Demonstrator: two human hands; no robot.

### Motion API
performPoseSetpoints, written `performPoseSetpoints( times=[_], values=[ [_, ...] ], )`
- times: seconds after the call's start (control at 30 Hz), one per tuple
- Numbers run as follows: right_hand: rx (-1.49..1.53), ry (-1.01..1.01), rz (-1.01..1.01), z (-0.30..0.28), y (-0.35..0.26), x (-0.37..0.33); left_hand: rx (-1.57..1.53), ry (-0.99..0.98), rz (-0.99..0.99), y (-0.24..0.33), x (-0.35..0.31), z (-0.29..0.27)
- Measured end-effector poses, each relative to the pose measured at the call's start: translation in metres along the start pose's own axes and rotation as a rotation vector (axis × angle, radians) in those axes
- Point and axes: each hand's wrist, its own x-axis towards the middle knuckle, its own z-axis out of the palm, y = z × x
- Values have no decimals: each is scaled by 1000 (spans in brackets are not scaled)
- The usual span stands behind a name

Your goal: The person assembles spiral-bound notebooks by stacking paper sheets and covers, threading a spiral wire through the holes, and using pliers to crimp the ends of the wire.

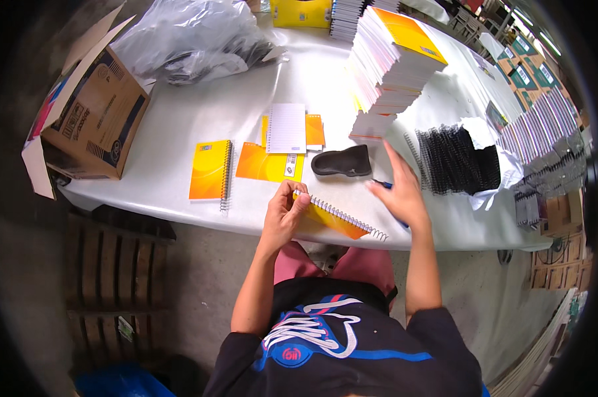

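Note:
My left hand (284,215) pinches the corner of an orange and yellow spiral notebook (335,218) near the table's front edge. Its wire coil (378,234) runs on past the right end of the notebook. To the right, my right hand (404,195) has its fingers stretched and its thumb apart. A slim blue-handled tool (383,184) lies beneath that hand; its kind is mostly hidden. Just beyond the held notebook is a black, shoe-sole-shaped object (342,162). Another orange spiral notebook (209,172) lies to the left, its coil end sticking out.
Loose orange covers (262,162) and lined sheets (286,129) lie mid-table. A tall notebook stack (395,66) rises behind, with black coils (454,159) on its right. An open cardboard box (97,112) and plastic wrap (193,40) occupy the left. Pallets (117,264) are on the floor.

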Motion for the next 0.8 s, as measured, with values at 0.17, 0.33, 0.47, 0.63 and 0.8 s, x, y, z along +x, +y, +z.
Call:
performPoseSetpoints(
  times=[0.17,0.33,0.47,0.63,0.8],
  values=[
    [-525,41,76,29,43,-84,-22,82,-180,2,-3,3],
    [-384,109,7,34,53,-86,-135,255,-69,9,-3,17],
    [26,387,35,20,30,-78,-85,279,-168,6,-2,13],
    [116,244,-146,-2,-40,-74,-28,360,-14,16,-6,30],
    [-71,181,-318,4,-75,-69,433,319,326,30,-8,31]
  ],
)
